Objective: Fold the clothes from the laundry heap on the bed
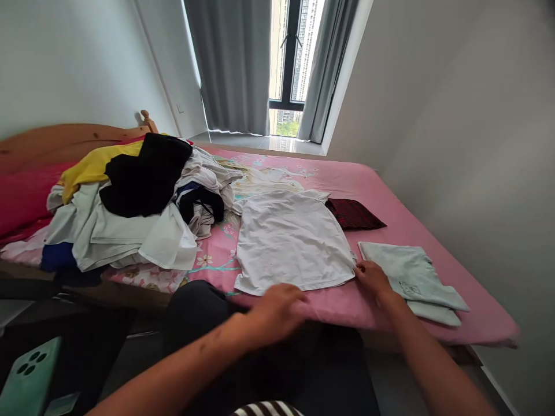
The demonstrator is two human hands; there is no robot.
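Note:
A white T-shirt [295,242] lies spread out on the bed, its bottom hem toward me and its sleeves at the far end. At the shirt's right bottom corner, my right hand [373,278] has its fingers closed on the edge of the cloth. My left hand [280,309] hovers near the middle of the front hem, over the mattress edge. It is blurred and its fingers are mostly hidden, so I cannot see whether it grips anything.
A large heap of clothes [121,225] covers the bed's left side. A folded dark red plaid cloth [353,214] and a folded pale garment [407,277] lie on the pink sheet [342,173] to the right. A green phone [30,375] rests at lower left.

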